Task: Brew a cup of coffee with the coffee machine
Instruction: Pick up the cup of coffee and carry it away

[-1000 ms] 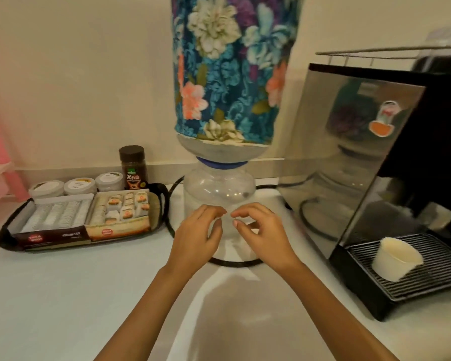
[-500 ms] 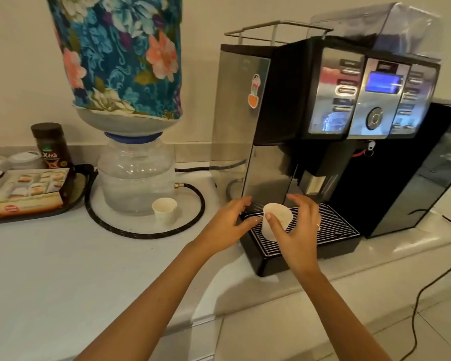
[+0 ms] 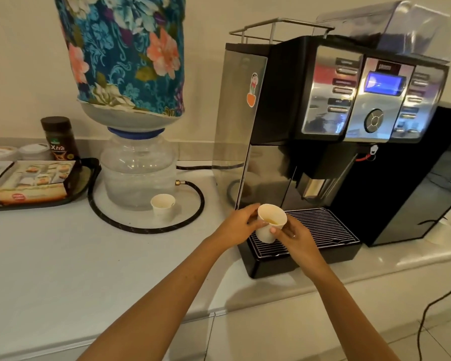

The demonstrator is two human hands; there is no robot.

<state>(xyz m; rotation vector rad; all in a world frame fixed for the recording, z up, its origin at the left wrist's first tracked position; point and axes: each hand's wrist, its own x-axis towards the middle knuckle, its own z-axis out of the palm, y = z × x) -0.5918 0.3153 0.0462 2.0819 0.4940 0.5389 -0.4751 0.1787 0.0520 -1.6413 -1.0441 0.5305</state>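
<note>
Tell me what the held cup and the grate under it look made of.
Cup: likely paper, matte off-white, with a thin rolled rim; both hands, left and right, hold it. Grate: seemingly metal wire, shiny thin parallel bars on the black drip tray.

Counter layout, left to right

Tray (image 3: 89,178) with boxes at far left, jar (image 3: 60,138) behind it; water dispenser (image 3: 138,170) in the middle, small cup (image 3: 163,210) before it inside the hose loop (image 3: 193,204); coffee machine (image 3: 323,126) at right, held cup (image 3: 270,225) over its drip grate (image 3: 320,225).
</note>
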